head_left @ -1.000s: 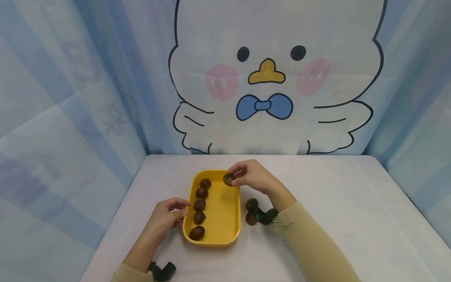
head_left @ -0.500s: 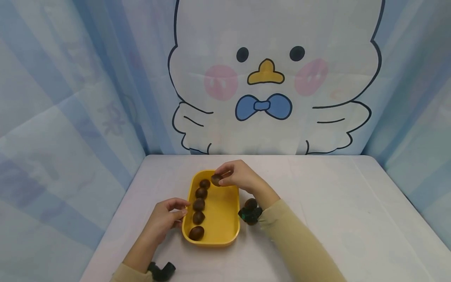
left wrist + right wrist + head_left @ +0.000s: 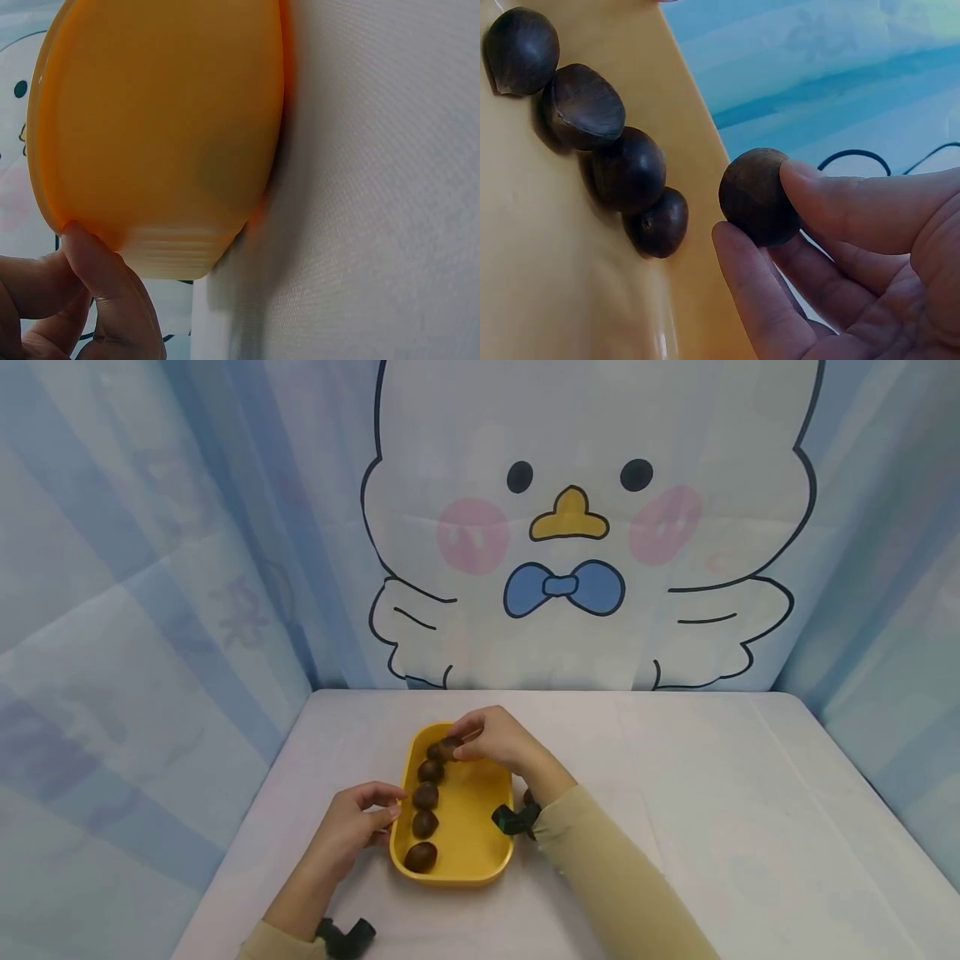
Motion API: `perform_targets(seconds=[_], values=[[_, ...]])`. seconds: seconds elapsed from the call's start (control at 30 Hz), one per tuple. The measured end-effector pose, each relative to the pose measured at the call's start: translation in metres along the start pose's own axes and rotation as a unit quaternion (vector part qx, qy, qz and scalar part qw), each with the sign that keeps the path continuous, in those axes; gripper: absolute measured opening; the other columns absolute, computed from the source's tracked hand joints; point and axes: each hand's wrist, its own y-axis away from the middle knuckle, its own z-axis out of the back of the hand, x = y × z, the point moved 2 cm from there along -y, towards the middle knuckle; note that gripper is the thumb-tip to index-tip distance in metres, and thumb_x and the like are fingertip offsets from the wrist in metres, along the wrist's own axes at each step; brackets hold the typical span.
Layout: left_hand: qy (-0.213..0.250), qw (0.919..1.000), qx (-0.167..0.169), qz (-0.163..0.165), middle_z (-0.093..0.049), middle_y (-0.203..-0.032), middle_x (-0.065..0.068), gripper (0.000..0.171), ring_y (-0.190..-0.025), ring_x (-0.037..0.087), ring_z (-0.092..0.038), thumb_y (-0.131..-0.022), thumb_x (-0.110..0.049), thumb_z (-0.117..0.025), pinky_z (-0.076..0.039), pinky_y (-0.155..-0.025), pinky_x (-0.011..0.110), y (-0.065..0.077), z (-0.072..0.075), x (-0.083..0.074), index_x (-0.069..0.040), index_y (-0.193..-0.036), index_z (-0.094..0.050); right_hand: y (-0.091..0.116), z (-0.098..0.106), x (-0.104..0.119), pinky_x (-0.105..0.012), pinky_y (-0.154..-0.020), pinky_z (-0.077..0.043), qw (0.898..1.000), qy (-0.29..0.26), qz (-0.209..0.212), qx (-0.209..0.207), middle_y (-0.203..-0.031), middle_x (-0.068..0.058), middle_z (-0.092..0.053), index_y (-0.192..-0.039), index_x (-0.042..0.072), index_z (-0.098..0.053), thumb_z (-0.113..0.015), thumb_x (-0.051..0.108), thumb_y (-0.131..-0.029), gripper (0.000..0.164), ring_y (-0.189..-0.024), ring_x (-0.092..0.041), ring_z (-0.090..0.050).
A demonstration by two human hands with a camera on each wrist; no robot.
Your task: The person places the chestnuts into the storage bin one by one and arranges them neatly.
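Note:
In the head view a yellow tray (image 3: 480,827) stands on the white table, with several brown chestnuts (image 3: 426,796) in a line along its left side. My left hand (image 3: 352,818) pinches the tray's left rim between thumb and finger; the left wrist view shows the thumb (image 3: 94,259) against the outer wall. Over the tray's far end, my right hand (image 3: 498,743) grips another chestnut (image 3: 757,199) by thumb and fingertips. From the right wrist, this nut appears beyond the end of the row, apart from the others.
Right of the tray, a chestnut (image 3: 528,797) shows partly behind the right wrist's dark camera band (image 3: 516,819). A curtain (image 3: 570,643) with a cartoon bird hangs behind the table's back edge.
My right hand has carried its chestnut leftward across the tray's far end, close to the top of the row. The left hand stays on the rim.

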Motion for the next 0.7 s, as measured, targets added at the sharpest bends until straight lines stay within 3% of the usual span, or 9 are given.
perform_targets(seconds=[0.43, 0.7], values=[[0.004, 1.0000, 0.000, -0.004, -0.066, -0.110, 0.011, 0.023, -0.079, 0.020, -0.062, -0.099, -0.001, -0.068, -0.062, -0.065, 0.029, -0.001, 0.000, 0.001, -0.004, -0.121, -0.077, -0.008, -0.013, 0.000, -0.036, -0.090, -0.066, 0.999, 0.043, -0.024, -0.006, -0.112, -0.006, -0.077, -0.113, 0.012, -0.082, -0.084, 0.005, -0.090, 0.024, -0.094, -0.021, -0.071], [0.006, 1.0000, 0.001, -0.003, -0.066, -0.108, 0.011, 0.023, -0.078, 0.019, -0.062, -0.099, 0.000, -0.069, -0.062, -0.065, 0.029, -0.001, 0.001, 0.000, -0.004, -0.120, -0.077, -0.015, -0.019, -0.003, -0.038, -0.092, -0.064, 0.991, 0.124, -0.035, -0.035, -0.111, -0.006, -0.078, -0.109, 0.012, -0.082, -0.087, 0.005, -0.087, 0.024, -0.095, -0.020, -0.069]])
